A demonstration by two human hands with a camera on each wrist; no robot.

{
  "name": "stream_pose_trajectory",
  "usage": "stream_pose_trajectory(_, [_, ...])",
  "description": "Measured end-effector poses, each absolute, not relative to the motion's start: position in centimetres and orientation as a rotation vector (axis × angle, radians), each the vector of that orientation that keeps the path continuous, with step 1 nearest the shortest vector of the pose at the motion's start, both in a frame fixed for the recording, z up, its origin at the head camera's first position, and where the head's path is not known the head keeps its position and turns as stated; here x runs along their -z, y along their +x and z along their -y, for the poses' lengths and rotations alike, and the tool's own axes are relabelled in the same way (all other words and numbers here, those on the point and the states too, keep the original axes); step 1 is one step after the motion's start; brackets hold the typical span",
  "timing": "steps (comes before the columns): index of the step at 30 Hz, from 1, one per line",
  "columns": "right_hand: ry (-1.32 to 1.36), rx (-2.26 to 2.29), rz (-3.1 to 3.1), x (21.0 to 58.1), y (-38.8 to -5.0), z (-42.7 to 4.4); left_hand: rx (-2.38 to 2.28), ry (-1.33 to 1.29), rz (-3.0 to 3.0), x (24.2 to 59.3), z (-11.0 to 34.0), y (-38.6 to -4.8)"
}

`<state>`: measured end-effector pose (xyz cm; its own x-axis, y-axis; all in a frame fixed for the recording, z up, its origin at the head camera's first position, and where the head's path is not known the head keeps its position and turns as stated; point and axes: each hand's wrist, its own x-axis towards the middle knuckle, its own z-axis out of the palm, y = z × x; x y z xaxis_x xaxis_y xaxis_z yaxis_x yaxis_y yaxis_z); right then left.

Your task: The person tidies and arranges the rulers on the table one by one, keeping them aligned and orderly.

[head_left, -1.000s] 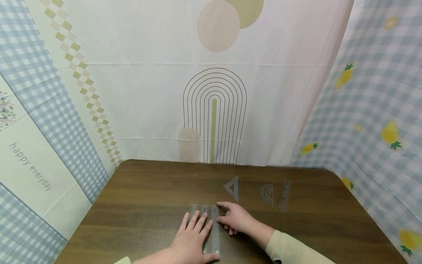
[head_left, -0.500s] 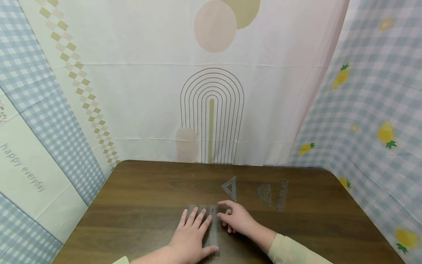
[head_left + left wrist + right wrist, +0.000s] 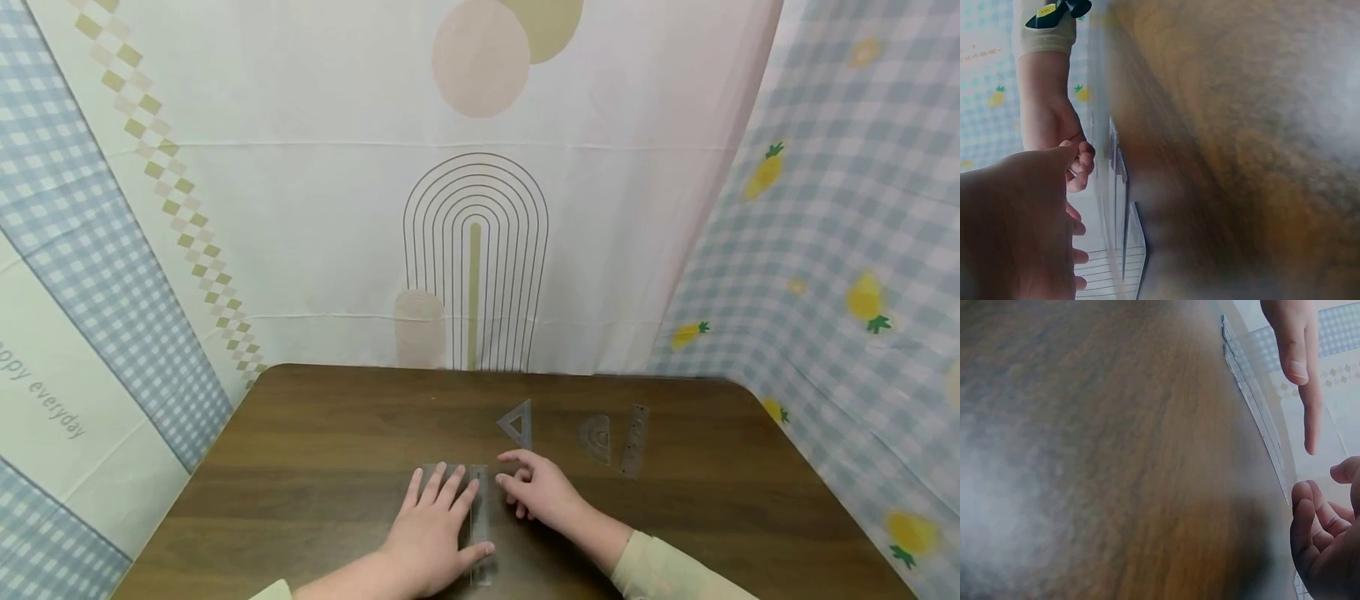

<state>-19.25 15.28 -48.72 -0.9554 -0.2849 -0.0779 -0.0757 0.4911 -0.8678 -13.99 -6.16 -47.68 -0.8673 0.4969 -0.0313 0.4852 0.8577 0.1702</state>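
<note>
My left hand (image 3: pixel 431 529) lies palm down with spread fingers over clear rulers on the brown table. The rightmost clear ruler (image 3: pixel 481 508) stands out beside the index finger, with the thumb across its lower part. Only faint top edges of the other rulers show past the fingertips. Just right of that ruler is my right hand (image 3: pixel 547 492), apart from it, index finger extended, other fingers loosely curled, holding nothing. In the right wrist view the right hand (image 3: pixel 1329 544) faces the left hand (image 3: pixel 1300 356). A clear set square (image 3: pixel 527 427) lies beyond the right hand.
A clear protractor (image 3: pixel 602 442) and a short clear ruler (image 3: pixel 635 442) lie side by side at the back right of the brown table (image 3: pixel 337 450). Patterned cloth (image 3: pixel 322 208) hangs along the table's back edge and both sides.
My right hand has drawn slightly right, off the rightmost ruler's edge. My left hand has slid a little forward, its thumb higher along that ruler. The head view has turned slightly right.
</note>
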Motion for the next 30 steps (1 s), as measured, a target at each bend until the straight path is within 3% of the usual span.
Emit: stream_pose_trajectory(30, [-0.280,1.458,-2.653,48.1,-19.0,-18.3,-0.251,0.777,-2.989,46.4,4.0,-15.4])
